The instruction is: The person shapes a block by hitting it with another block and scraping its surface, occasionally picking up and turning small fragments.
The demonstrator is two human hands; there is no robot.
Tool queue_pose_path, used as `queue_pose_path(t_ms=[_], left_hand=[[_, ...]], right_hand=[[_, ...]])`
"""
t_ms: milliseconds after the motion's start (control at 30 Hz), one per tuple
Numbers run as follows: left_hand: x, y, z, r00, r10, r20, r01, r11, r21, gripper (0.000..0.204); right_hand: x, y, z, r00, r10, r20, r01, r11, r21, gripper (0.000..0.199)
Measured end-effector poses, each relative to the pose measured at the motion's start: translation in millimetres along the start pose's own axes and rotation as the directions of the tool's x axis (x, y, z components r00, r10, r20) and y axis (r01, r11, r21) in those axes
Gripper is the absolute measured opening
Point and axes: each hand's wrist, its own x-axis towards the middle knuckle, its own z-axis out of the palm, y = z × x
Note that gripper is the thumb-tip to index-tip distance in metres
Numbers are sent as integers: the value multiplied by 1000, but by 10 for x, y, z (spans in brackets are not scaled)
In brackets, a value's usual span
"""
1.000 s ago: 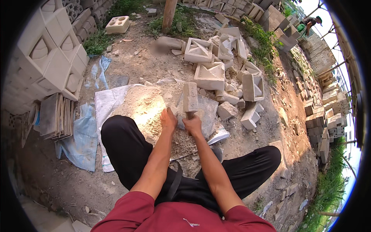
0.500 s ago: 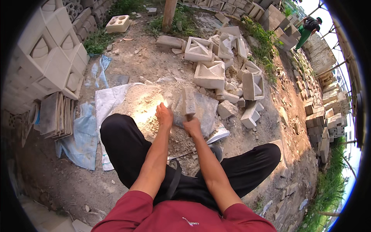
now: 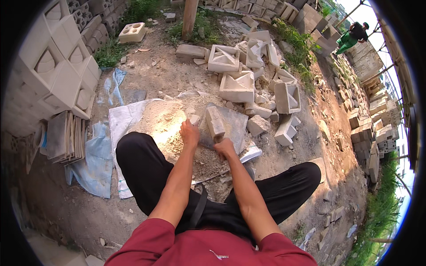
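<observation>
My left hand (image 3: 189,134) is closed on a small pale chunk of broken block (image 3: 194,119), low over a mound of pale rubble and powder (image 3: 162,119). Just to its right, my right hand (image 3: 225,147) grips what looks like a mallet (image 3: 214,122) with a long, dusty, block-shaped head. The mallet head slants away from me over a flat grey slab (image 3: 235,124), apart from the chunk. Its handle is mostly hidden in my fist. A white sack sheet (image 3: 122,122) is spread beneath the mound.
Broken hollow blocks (image 3: 237,86) lie heaped ahead to the right. Patterned blocks (image 3: 60,66) are stacked at left, above upright thin boards (image 3: 66,137) and blue sheeting (image 3: 95,164). A post (image 3: 189,20) stands ahead. Another person (image 3: 353,36) is far off at upper right.
The mallet head has tipped leftward and my right hand has shifted slightly right. More of the chunk in my left hand shows. The distant person's pose has changed.
</observation>
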Motion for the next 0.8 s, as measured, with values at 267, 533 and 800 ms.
queue_pose_path(t_ms=[267,533,800], left_hand=[[-21,-206,37,999,25,36,-25,999,22,50],[-36,0,34,993,93,67,-91,995,-34,47],[-184,388,61,888,336,314,-264,932,-250,43]], right_hand=[[-201,-618,-552,997,71,-6,-58,861,506,28],[-62,-165,-519,941,158,300,-240,935,263,38],[-154,451,-551,966,254,58,-260,939,223,45]])
